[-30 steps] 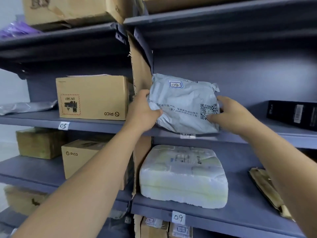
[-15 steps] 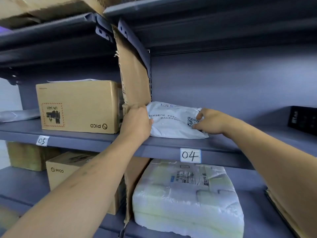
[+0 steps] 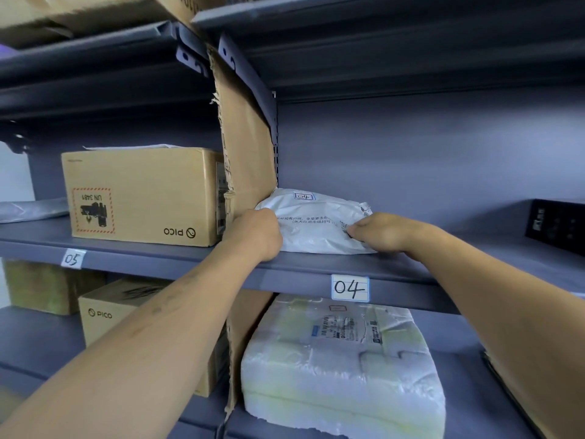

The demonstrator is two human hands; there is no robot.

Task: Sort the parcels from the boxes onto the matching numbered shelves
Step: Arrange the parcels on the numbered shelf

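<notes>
The left hand (image 3: 256,232) curls round the white parcel (image 3: 313,217) at its left end, and the right hand (image 3: 383,231) pinches its right end. The parcel lies flat on the shelf (image 3: 304,272) tagged "04" (image 3: 350,288), long axis along the shelf. Its own "04" sticker (image 3: 303,196) reads upside down at the far edge. Left of it stands an inverted "PICO" box (image 3: 142,198) over tag "05" (image 3: 72,258).

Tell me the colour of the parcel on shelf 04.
The parcel is pale grey-white; head view.

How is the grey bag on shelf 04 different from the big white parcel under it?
The grey bag is flat and crinkly; the white parcel is thick, blocky foam. The left hand and right hand hold the grey bag; no hand touches the white parcel. Both carry printed labels.
</notes>
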